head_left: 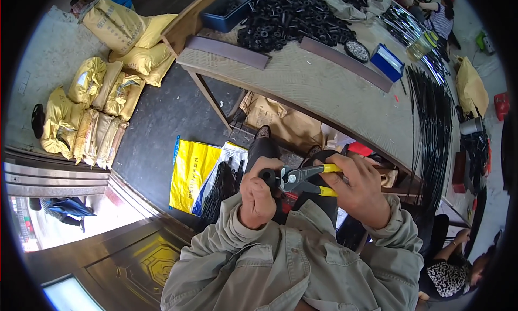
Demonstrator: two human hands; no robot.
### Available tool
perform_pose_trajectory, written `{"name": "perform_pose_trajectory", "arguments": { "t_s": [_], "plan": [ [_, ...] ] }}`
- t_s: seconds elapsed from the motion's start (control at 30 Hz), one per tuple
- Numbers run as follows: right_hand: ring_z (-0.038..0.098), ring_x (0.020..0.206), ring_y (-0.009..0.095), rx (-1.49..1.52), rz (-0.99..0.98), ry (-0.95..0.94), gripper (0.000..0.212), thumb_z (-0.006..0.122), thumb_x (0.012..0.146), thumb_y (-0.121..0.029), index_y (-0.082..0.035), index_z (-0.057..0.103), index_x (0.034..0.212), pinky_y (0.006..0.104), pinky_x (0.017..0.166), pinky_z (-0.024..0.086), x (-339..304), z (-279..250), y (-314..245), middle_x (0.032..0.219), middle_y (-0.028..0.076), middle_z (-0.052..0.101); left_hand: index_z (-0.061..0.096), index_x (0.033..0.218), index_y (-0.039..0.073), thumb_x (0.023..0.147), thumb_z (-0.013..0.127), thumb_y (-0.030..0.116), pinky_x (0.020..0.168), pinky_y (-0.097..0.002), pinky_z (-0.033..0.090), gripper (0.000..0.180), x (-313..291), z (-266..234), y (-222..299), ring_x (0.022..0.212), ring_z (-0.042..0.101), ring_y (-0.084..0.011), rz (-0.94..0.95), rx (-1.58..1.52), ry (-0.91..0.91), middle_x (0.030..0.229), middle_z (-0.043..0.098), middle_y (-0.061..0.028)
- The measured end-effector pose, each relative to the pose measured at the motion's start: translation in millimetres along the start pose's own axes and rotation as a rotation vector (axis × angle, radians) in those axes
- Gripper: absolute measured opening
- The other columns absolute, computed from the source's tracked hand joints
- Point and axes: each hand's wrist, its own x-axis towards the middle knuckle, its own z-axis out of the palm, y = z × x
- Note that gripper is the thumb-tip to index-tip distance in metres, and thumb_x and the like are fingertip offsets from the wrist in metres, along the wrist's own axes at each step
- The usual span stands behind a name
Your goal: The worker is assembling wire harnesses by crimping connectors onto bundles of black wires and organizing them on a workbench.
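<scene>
Left hand (258,195) is pinching a small black cylinder part (267,175) up by the chest, right hand (360,189) squeezing yellow-handled pliers (305,179) right against it, just below the table (324,90) edge.

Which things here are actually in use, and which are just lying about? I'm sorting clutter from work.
In use:
left hand gripping a small black round part
right hand holding yellow-handled pliers at that part

Lying about:
yellow sacks
blue bin
pile of black parts on the table
bundle of black rods
</scene>
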Motion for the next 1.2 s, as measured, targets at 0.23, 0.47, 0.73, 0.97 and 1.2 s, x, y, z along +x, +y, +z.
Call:
{"name": "perform_pose_trajectory", "arguments": {
  "t_s": [0.23,0.47,0.73,0.97,1.2],
  "plan": [
    [0.054,0.087,0.025,-0.267,-0.058,0.057,0.028,0.057,0.071,-0.010,-0.003,0.060,0.098,0.0397,0.071,0.044,17.3,-16.1,3.4,0.109,0.012,0.050,0.050,0.101,-0.003,0.089,0.024,0.059,0.048,-0.0227,0.038,0.068,4.6,1.9,1.4,0.055,0.047,-0.0106,0.022,0.061,-0.054,0.073,0.053,-0.0078],
    [0.052,0.087,0.026,-0.463,-0.142,-0.023,0.027,0.056,0.072,-0.016,-0.002,0.058,0.094,0.0389,0.074,0.044,20.9,-34.3,3.6,0.107,0.014,0.048,0.051,0.102,-0.003,0.089,0.023,0.058,0.049,-0.0226,0.038,0.069,2.8,3.1,4.9,0.054,0.046,-0.0099,-0.025,0.026,-0.053,0.077,0.054,-0.0073],
    [0.051,0.077,0.026,-0.330,-0.217,-0.331,0.025,0.057,0.069,-0.014,0.000,0.056,0.090,0.0371,0.066,0.044,25.6,-48.4,18.7,0.100,0.017,0.047,0.052,0.106,-0.004,0.087,0.024,0.062,0.047,-0.0208,0.036,0.074,5.5,12.7,-3.1,0.052,0.045,-0.0087,0.066,0.209,0.043,0.078,0.054,-0.0065],
    [0.051,0.081,0.028,-0.040,-0.173,-0.299,0.021,0.058,0.070,-0.008,-0.001,0.055,0.089,0.0359,0.067,0.044,18.8,-31.8,23.6,0.099,0.014,0.046,0.055,0.103,-0.004,0.086,0.023,0.064,0.049,-0.0213,0.036,0.078,7.0,6.0,3.2,0.054,0.046,-0.0090,-0.036,0.154,-0.031,0.077,0.054,-0.0067],
    [0.048,0.091,0.030,0.858,0.009,-0.672,0.025,0.055,0.077,0.001,0.000,0.046,0.101,0.0349,0.077,0.040,19.8,-43.4,42.0,0.098,0.013,0.044,0.055,0.099,-0.005,0.084,0.021,0.067,0.054,-0.0222,0.038,0.081,9.5,-8.1,7.3,0.057,0.048,-0.0103,-0.133,-0.031,-0.296,0.076,0.055,-0.0088]
  ]
}}
